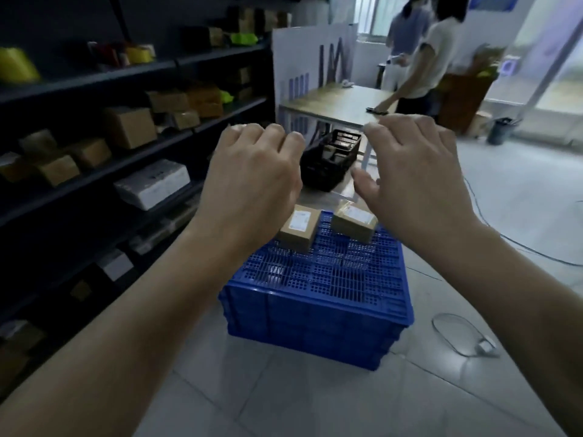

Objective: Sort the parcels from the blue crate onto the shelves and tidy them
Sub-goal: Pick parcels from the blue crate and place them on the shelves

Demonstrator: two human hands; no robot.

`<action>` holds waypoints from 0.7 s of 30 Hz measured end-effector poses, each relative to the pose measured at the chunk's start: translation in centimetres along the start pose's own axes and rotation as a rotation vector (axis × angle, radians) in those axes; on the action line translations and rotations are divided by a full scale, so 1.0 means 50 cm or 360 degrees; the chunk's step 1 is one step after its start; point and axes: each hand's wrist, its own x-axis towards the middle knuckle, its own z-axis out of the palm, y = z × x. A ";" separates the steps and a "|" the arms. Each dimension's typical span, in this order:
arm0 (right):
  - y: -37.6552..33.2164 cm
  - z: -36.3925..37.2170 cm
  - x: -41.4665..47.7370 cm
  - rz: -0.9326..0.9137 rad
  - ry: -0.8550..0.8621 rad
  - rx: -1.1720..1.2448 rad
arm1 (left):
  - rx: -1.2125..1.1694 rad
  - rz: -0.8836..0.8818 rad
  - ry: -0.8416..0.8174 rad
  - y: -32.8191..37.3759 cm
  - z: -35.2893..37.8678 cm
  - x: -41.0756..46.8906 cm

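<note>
Parcels (pixel 298 230), 2 brown labelled boxes, sit on blue crate (pixel 331 279); fingers (pixel 407 127) loosely curled, empty.

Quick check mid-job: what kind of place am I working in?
Likely a parcel stockroom or sorting room: dark shelves stacked with cardboard boxes, a blue crate with two labelled parcels on the tiled floor.

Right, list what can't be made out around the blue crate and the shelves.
Head view:
Parcel labels: too small and blurred to read.
Blue crate contents: hidden under its grid top.
Left hand fingertips: curled behind its knuckles.
Lower shelves: too dark.
</note>
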 end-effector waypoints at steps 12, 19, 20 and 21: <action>0.113 0.130 0.079 0.0181 -0.0219 -0.0169 | -0.0266 0.0071 -0.0037 -0.001 0.208 0.127; 0.252 0.240 0.125 0.0185 -0.0369 -0.0095 | -0.0213 0.0032 -0.0119 0.060 0.327 0.202; 0.277 0.258 0.133 0.0181 -0.0393 -0.0077 | -0.0202 0.0021 -0.0124 0.075 0.345 0.216; 0.305 0.276 0.140 0.0178 -0.0419 -0.0060 | -0.0196 0.0012 -0.0129 0.093 0.363 0.232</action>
